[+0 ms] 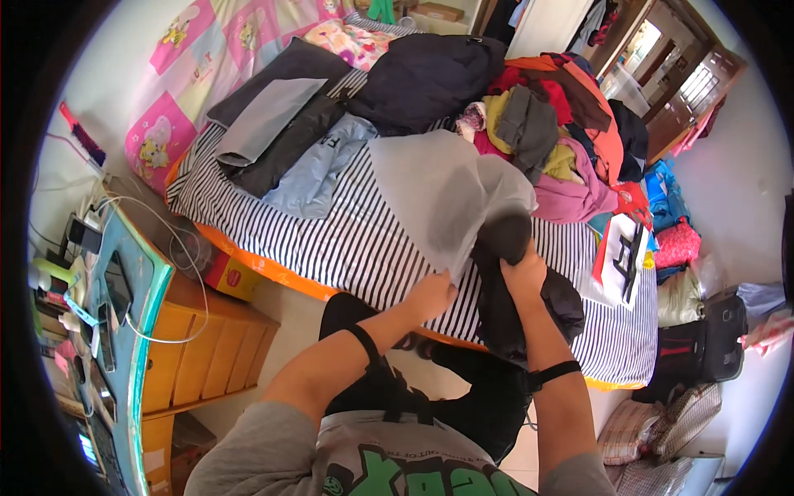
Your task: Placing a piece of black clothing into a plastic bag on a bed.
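A translucent frosted plastic bag point(426, 182) is spread over the striped bed in front of me. My left hand point(432, 294) is closed on its near edge. My right hand point(524, 269) grips a black garment point(506, 238), whose upper end reaches the mouth of the bag; part of it appears to be inside. The rest of the black garment hangs down over the bed's near edge, below my right hand. Where the garment passes into the plastic is partly blurred.
Folded dark clothes and a light blue garment point(322, 169) lie left on the striped bed point(273, 227). A black jacket point(426, 78) and a heap of coloured clothes point(571, 124) lie beyond. At left stands a cluttered desk point(153, 240); at right, a black suitcase point(703, 335).
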A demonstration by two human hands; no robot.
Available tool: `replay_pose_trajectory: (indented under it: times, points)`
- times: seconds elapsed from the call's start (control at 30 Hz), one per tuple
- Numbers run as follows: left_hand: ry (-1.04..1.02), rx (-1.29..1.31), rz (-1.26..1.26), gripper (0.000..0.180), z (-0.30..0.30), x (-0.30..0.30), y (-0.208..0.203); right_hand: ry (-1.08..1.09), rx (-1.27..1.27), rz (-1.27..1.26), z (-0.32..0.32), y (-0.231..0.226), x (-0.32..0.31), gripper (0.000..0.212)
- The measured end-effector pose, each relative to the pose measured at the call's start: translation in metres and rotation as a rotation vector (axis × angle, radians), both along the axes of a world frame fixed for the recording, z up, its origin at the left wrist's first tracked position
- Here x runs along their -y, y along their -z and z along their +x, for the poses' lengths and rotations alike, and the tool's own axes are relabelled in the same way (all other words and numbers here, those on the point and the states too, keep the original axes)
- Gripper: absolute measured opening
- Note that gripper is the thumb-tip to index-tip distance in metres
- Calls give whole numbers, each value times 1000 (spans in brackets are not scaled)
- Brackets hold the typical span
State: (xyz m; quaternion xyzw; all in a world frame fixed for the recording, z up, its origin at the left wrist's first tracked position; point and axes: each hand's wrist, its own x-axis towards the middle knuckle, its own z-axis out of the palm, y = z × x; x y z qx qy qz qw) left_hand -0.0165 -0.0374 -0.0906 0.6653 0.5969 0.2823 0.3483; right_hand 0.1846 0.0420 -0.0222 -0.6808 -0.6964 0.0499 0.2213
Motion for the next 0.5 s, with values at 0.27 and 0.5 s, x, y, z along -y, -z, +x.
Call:
replay_pose_trajectory:
  times: [0.27,0.5]
  points:
    - [160,-260,229,31,18,31,-11,-400,345,-43,-45,63,39,71]
    - [289,137,-184,31,-37,4,-54,-376,222,13,-45,62,43,77]
